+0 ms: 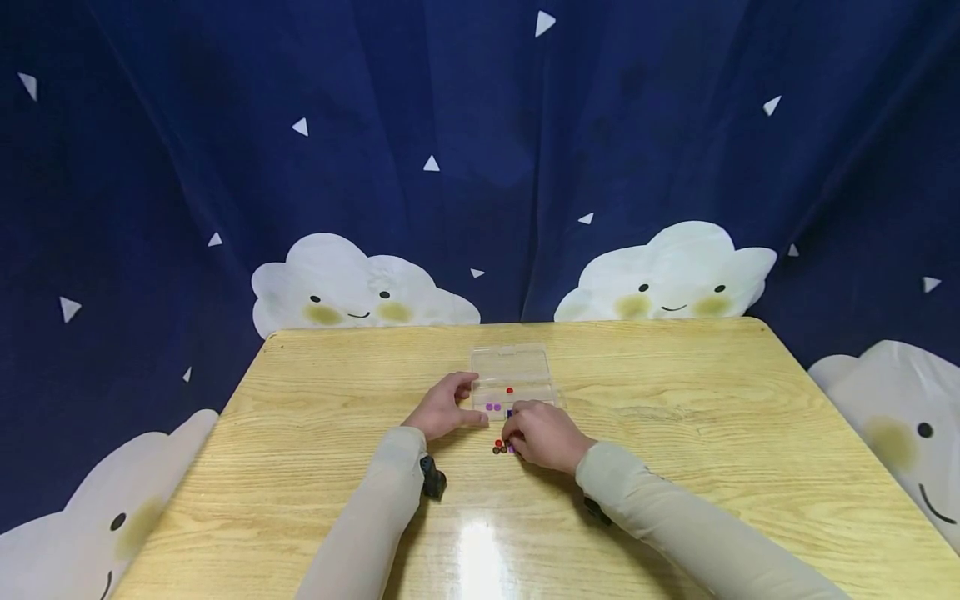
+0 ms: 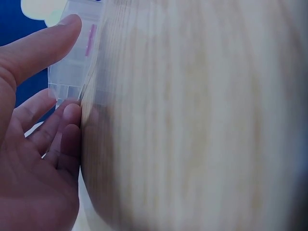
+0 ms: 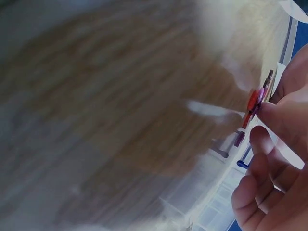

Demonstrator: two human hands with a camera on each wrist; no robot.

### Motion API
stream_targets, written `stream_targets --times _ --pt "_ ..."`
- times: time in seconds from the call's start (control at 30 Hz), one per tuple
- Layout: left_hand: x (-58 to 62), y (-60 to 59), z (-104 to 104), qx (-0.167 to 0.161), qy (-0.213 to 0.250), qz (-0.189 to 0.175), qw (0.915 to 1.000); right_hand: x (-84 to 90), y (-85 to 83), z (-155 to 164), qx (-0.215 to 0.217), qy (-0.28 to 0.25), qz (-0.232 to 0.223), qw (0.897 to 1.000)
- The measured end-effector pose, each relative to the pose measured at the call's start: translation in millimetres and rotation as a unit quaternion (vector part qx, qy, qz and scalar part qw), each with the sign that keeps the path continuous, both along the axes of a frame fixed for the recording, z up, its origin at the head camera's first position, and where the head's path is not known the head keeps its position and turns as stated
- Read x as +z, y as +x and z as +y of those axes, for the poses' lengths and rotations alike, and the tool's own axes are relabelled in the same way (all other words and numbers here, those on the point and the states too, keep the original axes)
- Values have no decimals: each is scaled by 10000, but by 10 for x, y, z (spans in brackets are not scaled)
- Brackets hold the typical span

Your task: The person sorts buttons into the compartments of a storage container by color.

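Risk first, ordered from largest item to smallest. Table: wooden, glossy, with glare on the near edge; any small round part dropped on it is likely to roll away, and the surface gives little friction to stop it.

Organiser box: clear plastic, shallow, divided into compartments, lying flat at the table centre just beyond both hands. It looks light, so a push from the side could slide it and jolt the contents out of their cells. The left hand counters this: in the left wrist view the thumb and straight fingers rest against the box wall, pressing rather than clasping. If that hand lifts off, the box is free to shift.

Right hand: fingers curled, pinching a small bead between thumb and fingertip, close to the near edge of the box. The pinch is on a very small part; slight loosening would probably drop it, and it might land in the wrong cell or on the table.

Loose beads: a small cluster, red, dark and purple, lying on the table touching or just beside the right hand. A sweep of that hand could scatter them.

Appearance of sorted parts: two purple beads sit in a near cell, one red bead in a cell further back. Exact bead shape cannot be told; they are too small.
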State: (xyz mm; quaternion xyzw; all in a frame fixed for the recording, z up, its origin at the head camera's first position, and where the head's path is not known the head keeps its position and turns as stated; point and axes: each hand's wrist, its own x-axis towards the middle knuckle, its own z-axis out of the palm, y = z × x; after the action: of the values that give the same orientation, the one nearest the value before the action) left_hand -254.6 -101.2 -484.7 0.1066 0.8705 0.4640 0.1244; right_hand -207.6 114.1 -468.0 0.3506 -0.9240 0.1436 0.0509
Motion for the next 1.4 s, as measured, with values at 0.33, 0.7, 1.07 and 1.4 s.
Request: stream_targets --times 0.33,0.7,1.07,1.4 --pt "7 8 5 4 -50 -44 10000 13 29 -30 -217 -52 -104 9997" --pt "22 13 16 70 -1 -95 9999 33 31 -52 -395 0 -305 9988" --pt "28 4 9 77 -41 -76 9999 50 32 -38 -336 17 -172 9993" --pt "24 12 9 21 -72 -49 10000 17 25 -33 -192 110 97 9997"
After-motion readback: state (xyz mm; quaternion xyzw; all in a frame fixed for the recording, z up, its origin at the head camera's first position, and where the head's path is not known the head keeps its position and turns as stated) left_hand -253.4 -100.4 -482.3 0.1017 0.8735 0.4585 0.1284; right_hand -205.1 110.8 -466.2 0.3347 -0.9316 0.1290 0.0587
